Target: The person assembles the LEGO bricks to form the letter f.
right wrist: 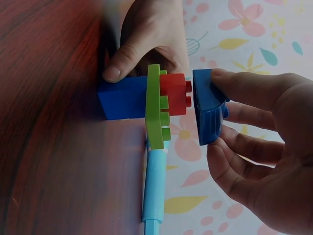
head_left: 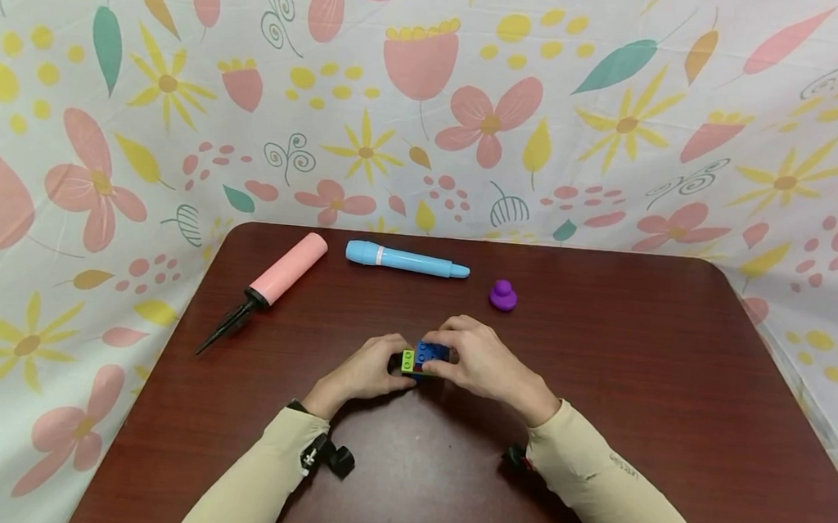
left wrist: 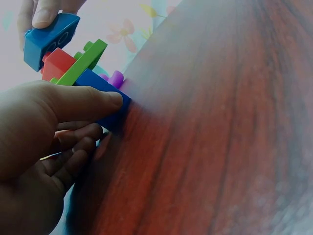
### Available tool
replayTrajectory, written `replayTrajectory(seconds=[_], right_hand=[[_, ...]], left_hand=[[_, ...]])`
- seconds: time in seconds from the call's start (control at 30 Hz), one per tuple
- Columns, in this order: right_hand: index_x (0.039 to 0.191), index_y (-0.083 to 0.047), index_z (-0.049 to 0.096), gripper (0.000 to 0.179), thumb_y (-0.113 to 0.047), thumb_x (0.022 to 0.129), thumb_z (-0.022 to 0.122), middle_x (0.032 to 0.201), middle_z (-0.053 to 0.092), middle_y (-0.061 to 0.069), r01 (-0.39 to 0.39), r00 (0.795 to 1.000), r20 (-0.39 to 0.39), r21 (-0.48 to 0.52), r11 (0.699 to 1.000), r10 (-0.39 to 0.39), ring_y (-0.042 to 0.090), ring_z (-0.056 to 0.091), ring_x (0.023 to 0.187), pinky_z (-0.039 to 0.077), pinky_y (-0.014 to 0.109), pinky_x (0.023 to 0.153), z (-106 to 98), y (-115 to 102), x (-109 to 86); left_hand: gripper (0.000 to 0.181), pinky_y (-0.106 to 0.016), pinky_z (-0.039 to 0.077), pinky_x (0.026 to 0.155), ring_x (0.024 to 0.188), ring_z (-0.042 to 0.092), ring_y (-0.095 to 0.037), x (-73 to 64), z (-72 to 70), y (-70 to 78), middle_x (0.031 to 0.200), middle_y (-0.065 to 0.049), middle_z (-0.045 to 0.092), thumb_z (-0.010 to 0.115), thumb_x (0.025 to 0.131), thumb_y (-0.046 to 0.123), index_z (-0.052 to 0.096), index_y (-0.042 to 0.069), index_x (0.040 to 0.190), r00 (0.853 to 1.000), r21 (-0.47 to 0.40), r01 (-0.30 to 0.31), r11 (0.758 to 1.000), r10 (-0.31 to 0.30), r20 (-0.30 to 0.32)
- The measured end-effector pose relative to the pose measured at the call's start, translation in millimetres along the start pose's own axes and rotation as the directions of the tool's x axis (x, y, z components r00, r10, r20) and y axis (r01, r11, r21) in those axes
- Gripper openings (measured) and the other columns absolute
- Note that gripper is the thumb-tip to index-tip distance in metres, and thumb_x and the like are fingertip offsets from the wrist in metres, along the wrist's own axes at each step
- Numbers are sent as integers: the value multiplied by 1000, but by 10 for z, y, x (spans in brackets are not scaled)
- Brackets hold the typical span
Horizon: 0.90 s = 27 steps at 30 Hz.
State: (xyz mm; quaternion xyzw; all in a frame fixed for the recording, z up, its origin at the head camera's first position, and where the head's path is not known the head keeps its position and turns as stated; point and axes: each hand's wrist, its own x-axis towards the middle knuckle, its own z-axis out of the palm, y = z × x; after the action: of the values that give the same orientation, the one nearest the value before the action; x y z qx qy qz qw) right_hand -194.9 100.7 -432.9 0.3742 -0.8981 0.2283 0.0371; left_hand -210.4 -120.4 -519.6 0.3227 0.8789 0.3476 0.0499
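Observation:
A small stack stands on the table: a dark blue toy brick (right wrist: 124, 100) at the bottom, a lime green plate (right wrist: 153, 110) across it, and a red brick (right wrist: 172, 93) on top. My left hand (head_left: 369, 366) grips the bottom blue brick, its thumb along one side in the left wrist view. Between thumb and fingertips my right hand (head_left: 485, 359) pinches another blue brick (right wrist: 208, 105), which has a sloped side. That brick is just above the red brick's studs, with a narrow gap showing in the right wrist view, and slightly tilted.
Behind the hands lie a light blue pen-shaped toy (head_left: 412, 261) and a purple knobbed piece (head_left: 503, 295). A pink hand pump (head_left: 289, 269) with a black nozzle lies at the left. The brown table (head_left: 649, 345) ends at a flower-patterned cloth (head_left: 398, 153).

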Motion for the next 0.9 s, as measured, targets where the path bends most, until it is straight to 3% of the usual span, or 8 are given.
replayTrajectory(seconds=[0.9], right_hand=[[110, -12, 73, 30, -29, 85, 76, 96, 64, 0, 26, 999, 24, 1, 1000, -26, 12, 54, 89, 50, 24, 70, 15, 19, 55]], left_hand=[[31, -28, 50, 81, 93, 61, -10, -3, -4, 0, 101, 4, 65, 82, 79, 21, 69, 14, 106, 1000, -14, -10, 1000, 10, 0]])
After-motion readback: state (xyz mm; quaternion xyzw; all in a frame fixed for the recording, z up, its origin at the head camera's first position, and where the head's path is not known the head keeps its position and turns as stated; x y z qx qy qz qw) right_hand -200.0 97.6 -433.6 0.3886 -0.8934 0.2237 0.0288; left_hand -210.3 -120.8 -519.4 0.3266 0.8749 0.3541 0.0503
